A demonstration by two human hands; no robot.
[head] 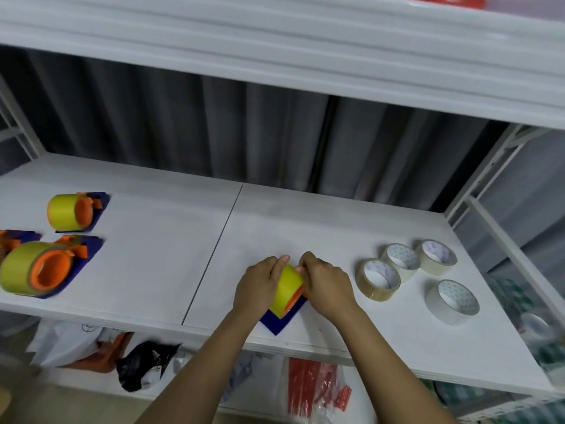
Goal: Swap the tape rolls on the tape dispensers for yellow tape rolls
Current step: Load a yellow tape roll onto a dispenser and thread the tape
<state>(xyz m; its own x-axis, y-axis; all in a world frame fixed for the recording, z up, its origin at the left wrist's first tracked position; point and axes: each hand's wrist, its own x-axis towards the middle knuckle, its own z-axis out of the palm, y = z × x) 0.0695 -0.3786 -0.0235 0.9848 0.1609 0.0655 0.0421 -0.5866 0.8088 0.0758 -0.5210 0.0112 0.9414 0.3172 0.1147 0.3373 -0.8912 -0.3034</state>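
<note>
A yellow tape roll (287,289) sits on the orange hub of a blue tape dispenser (279,323) near the front edge of the white shelf (171,228). My left hand (260,286) grips the roll from the left, fingers curled over its top. My right hand (325,286) holds it from the right, fingertips pinching at the roll's upper edge. Two more blue dispensers with yellow rolls stand at the left, one at the back (72,212) and one nearer the front (39,269). Part of a third dispenser (12,238) shows at the left border.
Several clear tape rolls lie flat on the shelf to the right (377,278) (402,261) (437,257) (452,301). An upper shelf (275,56) hangs overhead. Bags and red packets (315,384) lie on the level below. A metal upright (477,191) bounds the right side.
</note>
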